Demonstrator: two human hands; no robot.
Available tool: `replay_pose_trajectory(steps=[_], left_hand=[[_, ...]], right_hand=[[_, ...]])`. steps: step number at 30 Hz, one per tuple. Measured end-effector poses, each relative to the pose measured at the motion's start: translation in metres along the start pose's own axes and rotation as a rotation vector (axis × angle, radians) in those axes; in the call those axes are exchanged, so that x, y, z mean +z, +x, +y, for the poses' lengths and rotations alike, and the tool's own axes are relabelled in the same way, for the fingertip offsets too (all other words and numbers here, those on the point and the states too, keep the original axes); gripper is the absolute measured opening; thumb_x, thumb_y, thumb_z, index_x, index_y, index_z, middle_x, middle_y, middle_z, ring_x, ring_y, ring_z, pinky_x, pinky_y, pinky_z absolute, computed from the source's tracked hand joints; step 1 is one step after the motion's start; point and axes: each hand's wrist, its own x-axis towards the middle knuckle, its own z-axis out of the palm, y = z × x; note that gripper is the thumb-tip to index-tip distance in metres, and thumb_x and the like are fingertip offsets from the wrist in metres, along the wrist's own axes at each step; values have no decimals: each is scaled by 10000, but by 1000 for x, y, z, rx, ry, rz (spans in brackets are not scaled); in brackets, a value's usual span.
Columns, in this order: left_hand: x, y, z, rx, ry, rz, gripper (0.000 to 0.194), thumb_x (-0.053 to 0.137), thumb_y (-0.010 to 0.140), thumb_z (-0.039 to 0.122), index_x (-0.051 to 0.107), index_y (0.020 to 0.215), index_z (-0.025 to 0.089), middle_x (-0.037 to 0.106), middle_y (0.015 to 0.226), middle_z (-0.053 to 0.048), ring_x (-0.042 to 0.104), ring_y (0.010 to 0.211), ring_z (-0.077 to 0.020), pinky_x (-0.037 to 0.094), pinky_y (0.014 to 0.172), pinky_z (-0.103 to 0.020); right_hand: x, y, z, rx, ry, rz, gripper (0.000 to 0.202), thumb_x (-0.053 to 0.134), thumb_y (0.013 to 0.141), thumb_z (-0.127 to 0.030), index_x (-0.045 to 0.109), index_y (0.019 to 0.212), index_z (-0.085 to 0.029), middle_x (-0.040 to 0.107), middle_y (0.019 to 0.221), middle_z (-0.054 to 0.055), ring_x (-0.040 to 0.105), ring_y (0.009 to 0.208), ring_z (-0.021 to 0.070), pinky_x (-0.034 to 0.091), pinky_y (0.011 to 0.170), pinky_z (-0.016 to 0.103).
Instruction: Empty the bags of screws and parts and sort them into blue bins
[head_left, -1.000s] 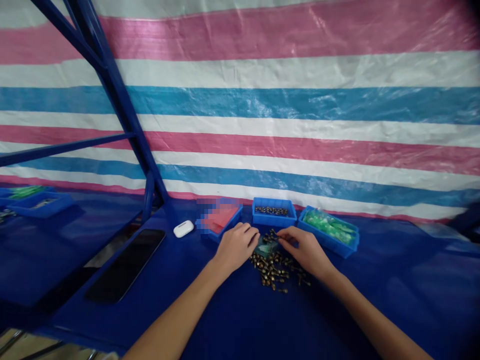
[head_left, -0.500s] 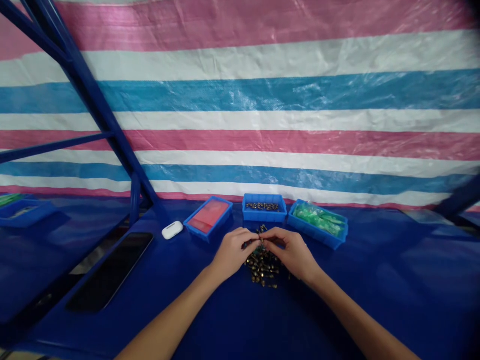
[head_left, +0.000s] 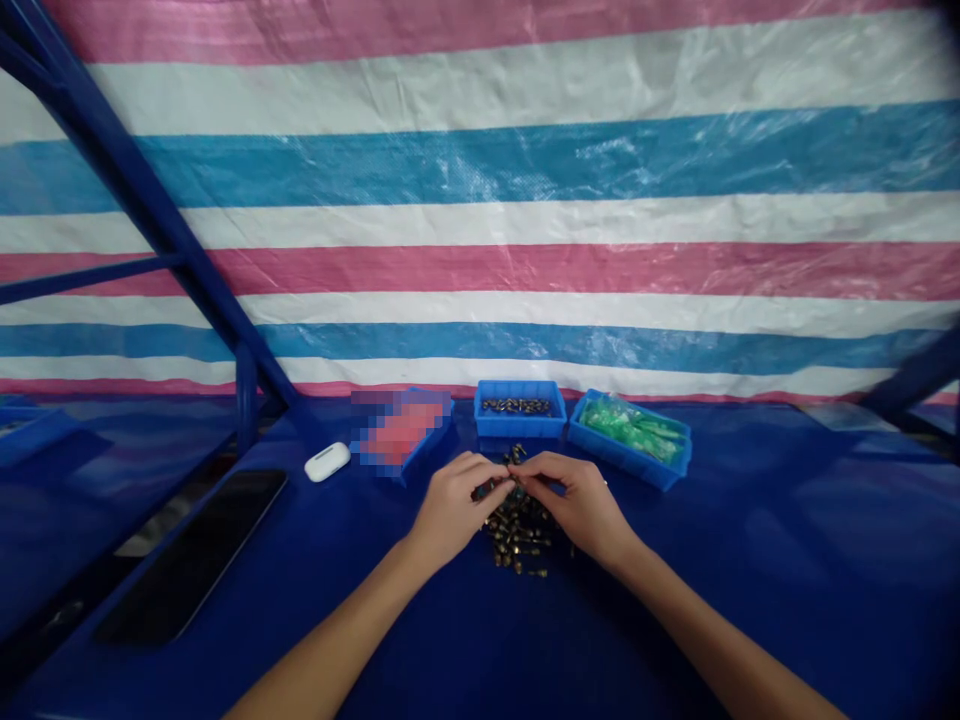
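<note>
This side of the middle bin (head_left: pixel 520 427), the left hand (head_left: pixel 454 505) and right hand (head_left: pixel 581 505) meet, equally near, over the brass pile (head_left: pixel 517 545), fingers pinched together; what they grip and its long axis I cannot tell

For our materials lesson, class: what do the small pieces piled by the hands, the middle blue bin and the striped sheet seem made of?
Small pieces: probably metal, perhaps brass, shiny, from their golden glints.
Middle blue bin: likely moulded plastic, slightly glossy, given its evenly coloured thin walls.
Striped sheet: apparently plastic sheeting, glossy, with creases and bright reflections.
</note>
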Motion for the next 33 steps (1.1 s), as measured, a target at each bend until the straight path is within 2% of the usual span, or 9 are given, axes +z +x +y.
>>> replay_pose_trajectory(steps=[6,10,18,22,26,29,31,33], left_hand=[[-1,0,2,14,77,56,78,606,886,236,672,883,194,651,778,-14,572,722,-138,475,675,-267],[-3,0,0,63,186,117,54,606,879,216,655,871,193,663,809,-19,581,781,-155,483,731,-292],[-7,0,0,188,283,51,65,589,892,217,641,928,202,682,867,-20,584,823,-161,501,751,-296],[-13,3,-2,153,317,38,166,547,896,197,633,1037,212,674,927,-33,587,865,-174,507,788,-312],[-16,4,-8,102,394,75,241,490,913,167,610,1117,211,663,929,-38,589,891,-180,507,821,-324],[-17,4,-10,61,446,59,223,468,935,191,615,1101,213,663,941,-37,586,913,-188,507,836,-332],[-16,3,-11,18,476,15,228,448,949,208,612,1108,217,663,969,-37,581,936,-195,512,828,-334],[-16,3,-11,-30,498,-48,245,431,956,206,608,1125,226,659,1009,-33,574,963,-200,521,793,-325]], right_hand=[[1,0,-2,100,-75,62,140,616,864,-237,722,956,-240,731,894,8,672,815,180,498,715,276],[-1,2,-7,122,-126,-23,224,500,940,-311,702,916,-217,713,816,11,641,731,169,447,639,271],[-1,-1,-11,89,-224,-99,182,514,917,-252,668,833,-203,655,716,-22,537,613,124,366,571,242],[-8,10,-14,53,-274,-95,224,500,925,-267,662,786,-200,638,675,-26,524,584,117,356,553,236],[-25,44,-13,7,-439,108,258,502,931,-342,657,791,-191,646,668,-2,553,586,136,358,564,255],[-33,60,-8,35,-594,174,305,546,904,-408,629,703,-194,614,592,0,540,541,147,326,536,272],[-33,54,-2,40,-609,147,320,525,918,-411,609,692,-201,588,556,-11,518,503,140,321,520,273],[-30,39,6,24,-594,60,296,496,938,-381,609,725,-209,599,583,-15,527,512,139,347,529,270]])
